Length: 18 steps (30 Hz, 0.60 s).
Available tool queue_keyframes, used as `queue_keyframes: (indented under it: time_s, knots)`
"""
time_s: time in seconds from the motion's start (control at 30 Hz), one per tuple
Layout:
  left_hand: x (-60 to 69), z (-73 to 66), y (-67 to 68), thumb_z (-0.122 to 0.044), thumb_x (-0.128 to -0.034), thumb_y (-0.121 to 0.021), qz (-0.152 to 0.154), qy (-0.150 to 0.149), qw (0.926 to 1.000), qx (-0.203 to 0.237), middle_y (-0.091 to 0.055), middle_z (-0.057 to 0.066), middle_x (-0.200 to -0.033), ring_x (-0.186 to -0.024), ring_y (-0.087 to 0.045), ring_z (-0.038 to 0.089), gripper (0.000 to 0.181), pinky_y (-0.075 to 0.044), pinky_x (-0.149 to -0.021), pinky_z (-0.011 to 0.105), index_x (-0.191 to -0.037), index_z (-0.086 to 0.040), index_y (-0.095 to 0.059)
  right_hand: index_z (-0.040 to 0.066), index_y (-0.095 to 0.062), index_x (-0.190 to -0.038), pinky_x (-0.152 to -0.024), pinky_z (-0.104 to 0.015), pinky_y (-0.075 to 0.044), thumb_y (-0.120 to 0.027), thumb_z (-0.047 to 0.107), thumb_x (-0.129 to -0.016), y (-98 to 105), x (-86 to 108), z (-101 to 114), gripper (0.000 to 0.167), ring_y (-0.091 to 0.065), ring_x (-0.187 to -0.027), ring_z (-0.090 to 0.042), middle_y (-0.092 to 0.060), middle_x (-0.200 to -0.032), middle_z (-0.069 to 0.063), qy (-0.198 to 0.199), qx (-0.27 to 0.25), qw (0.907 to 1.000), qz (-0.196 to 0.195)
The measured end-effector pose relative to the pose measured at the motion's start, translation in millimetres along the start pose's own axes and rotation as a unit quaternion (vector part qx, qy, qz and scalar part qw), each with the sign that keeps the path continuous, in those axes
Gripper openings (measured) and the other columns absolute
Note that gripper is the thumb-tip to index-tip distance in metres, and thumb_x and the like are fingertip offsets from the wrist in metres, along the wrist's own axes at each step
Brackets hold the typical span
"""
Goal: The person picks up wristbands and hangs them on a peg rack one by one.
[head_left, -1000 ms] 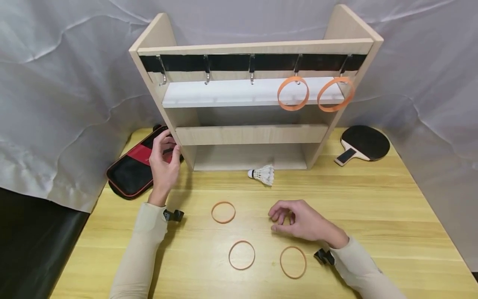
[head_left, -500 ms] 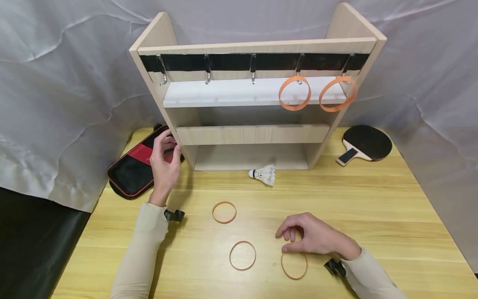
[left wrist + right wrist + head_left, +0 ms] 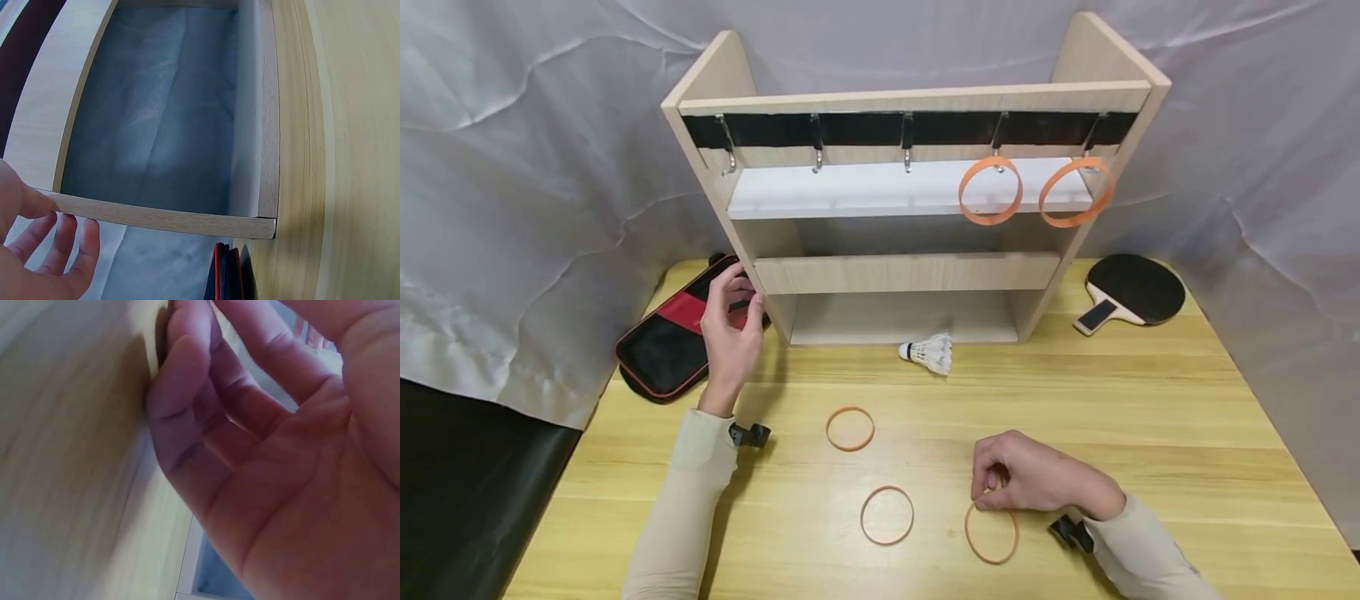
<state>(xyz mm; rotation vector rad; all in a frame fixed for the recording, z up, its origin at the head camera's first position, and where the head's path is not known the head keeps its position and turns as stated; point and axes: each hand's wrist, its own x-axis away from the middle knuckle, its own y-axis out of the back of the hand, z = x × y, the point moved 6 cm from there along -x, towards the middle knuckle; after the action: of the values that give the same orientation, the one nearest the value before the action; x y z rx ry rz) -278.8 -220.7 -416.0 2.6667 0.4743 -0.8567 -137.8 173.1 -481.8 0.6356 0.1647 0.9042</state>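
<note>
My left hand [image 3: 730,342] grips the left side panel of the wooden shelf [image 3: 906,273]; in the left wrist view its thumb lies on the panel's front edge [image 3: 156,217], the fingers behind. My right hand [image 3: 1041,473] pinches the far edge of an orange ring [image 3: 1014,542] lying on the table at the lower right; in the right wrist view the curled fingers [image 3: 181,375] are against the tabletop and hide most of the ring. Two more orange rings [image 3: 850,447] [image 3: 887,543] lie flat to its left. Two orange rings [image 3: 990,221] [image 3: 1077,222] hang from the two rightmost hooks.
Three bare hooks [image 3: 817,158] line the shelf's black strip. A shuttlecock [image 3: 931,353] lies at the shelf's front base. To the left is a black and red case [image 3: 662,350]; a black paddle [image 3: 1138,287] lies to the right. Grey cloth [image 3: 550,208] surrounds the table.
My right hand has moved down and to the right, onto the lower-right ring, and its thumb and fingers have closed on the ring's edge. The left hand keeps its place on the shelf.
</note>
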Motion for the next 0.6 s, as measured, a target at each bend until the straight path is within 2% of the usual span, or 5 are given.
queue_keyframes:
  time_s: [0.23,0.6]
  knots:
    - [0.4,0.0,-0.9,0.004,-0.1034,-0.068,0.001,0.002,1.0,-0.004,-0.07,0.023,-0.124,-0.109,-0.065,0.012,0.048,-0.055,-0.092,0.011,-0.15,-0.005,-0.061,0.022,-0.075,-0.089,-0.064,-0.019,-0.051,-0.082,0.014,-0.098,7,-1.2,0,0.015,-0.056,-0.071,0.005,-0.066,-0.079,0.015,-0.022,0.005,0.9996,-0.016]
    - [0.7,0.4,0.1,0.003,-0.1042,-0.067,0.003,-0.001,1.0,-0.003,-0.07,0.023,-0.125,-0.11,-0.065,0.01,0.048,-0.056,-0.093,0.012,-0.151,-0.006,-0.061,0.018,-0.074,-0.096,-0.062,-0.021,-0.055,-0.08,0.012,-0.1,22,-9.0,1,0.009,-0.06,-0.07,0.0,-0.071,-0.08,0.008,-0.018,-0.016,0.9974,-0.068]
